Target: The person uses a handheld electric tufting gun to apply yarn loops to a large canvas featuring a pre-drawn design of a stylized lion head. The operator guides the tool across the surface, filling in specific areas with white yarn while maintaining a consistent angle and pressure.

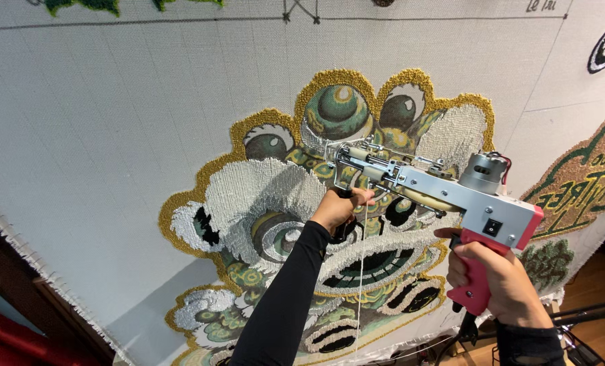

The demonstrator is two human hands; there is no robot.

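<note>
Against the cloth [112, 135], both hands' tufting gun [438, 193] points up-left.

The left hand [335, 209] reaches far forward on a black-sleeved arm, fingers [360, 197] curled closed. The right hand [495, 274], nearer, is clenched in a fist-like grip.

Tufting gun [445, 193] before stretched cloth [112, 135], over tufted design [282, 203].
</note>
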